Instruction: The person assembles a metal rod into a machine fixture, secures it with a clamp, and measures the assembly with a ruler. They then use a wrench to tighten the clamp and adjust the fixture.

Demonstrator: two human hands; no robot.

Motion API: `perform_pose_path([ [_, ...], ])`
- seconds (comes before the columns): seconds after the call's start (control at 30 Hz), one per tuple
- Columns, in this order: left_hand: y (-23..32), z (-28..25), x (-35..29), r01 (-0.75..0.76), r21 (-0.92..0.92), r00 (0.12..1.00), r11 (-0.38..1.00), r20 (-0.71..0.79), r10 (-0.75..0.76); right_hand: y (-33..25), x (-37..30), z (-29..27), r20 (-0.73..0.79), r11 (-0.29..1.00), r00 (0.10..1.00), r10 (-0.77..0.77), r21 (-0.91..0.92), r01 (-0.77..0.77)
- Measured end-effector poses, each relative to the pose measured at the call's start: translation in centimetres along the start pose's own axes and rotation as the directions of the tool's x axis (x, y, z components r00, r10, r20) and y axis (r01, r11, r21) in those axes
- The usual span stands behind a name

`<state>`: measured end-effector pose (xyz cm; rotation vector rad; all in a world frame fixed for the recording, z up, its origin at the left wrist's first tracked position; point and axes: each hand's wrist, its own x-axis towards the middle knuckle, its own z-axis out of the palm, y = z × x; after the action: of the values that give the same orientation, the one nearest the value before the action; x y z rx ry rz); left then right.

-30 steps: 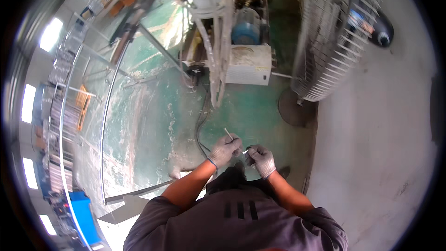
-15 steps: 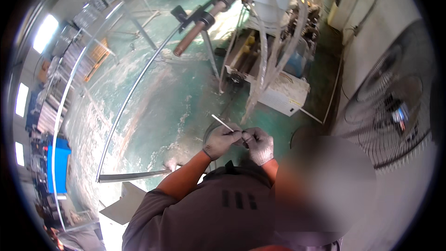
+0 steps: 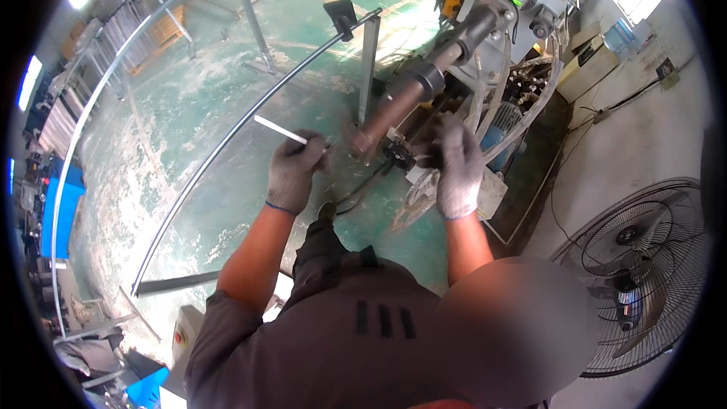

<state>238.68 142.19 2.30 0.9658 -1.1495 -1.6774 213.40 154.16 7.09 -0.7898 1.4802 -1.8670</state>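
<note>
the gloved left hand (image 3: 291, 176) pinches a white stick (image 3: 279, 129) – its free end points up-left above the green floor (image 3: 189, 110). the right hand (image 3: 460, 172) is near a brown bar (image 3: 392, 113) – fingers blurred, grip unclear.

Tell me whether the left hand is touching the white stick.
Touching. The head view shows the gloved left hand closed on one end of the white stick, whose free end juts toward the picture's upper left.

looks like a slim, straight white stick (image 3: 277, 128), held in the gloved left hand (image 3: 294, 174), slanting forward and leftward.
</note>
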Motion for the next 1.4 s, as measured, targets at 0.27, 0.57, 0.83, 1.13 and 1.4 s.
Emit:
perform_pose_path([
  [0.27, 4.9, 4.8, 12.2, 0.005, -0.084, 0.910, 0.996, 0.413, 0.030, -0.1, 7.8, 5.4, -0.130, 0.937, 0.977, 0.167, 0.330, -0.116],
  [0.57, 2.4, 8.6, 16.9, 0.079, -0.114, 0.757, 0.990, 0.653, 0.014, -0.9, 6.4, 7.3, -0.299, 0.996, 0.950, 0.090, 0.014, -0.090],
  [0.83, 3.6, 9.4, 18.2, 0.104, -0.107, 0.652, 0.989, 0.758, 0.014, -1.3, 6.6, 8.2, -0.311, 0.993, 0.945, 0.099, 0.093, -0.074],
  [1.13, 3.6, 9.8, 18.4, 0.119, -0.124, 0.623, 0.985, 0.782, 0.023, -1.0, 6.5, 7.6, -0.265, 0.982, 0.959, 0.104, 0.183, -0.056],
  [1.4, 3.8, 9.8, 18.4, 0.040, -0.094, 0.631, 0.995, 0.775, 0.048, -1.0, 6.5, 7.9, -0.302, 0.999, 0.953, 0.014, -0.033, -0.026],
])
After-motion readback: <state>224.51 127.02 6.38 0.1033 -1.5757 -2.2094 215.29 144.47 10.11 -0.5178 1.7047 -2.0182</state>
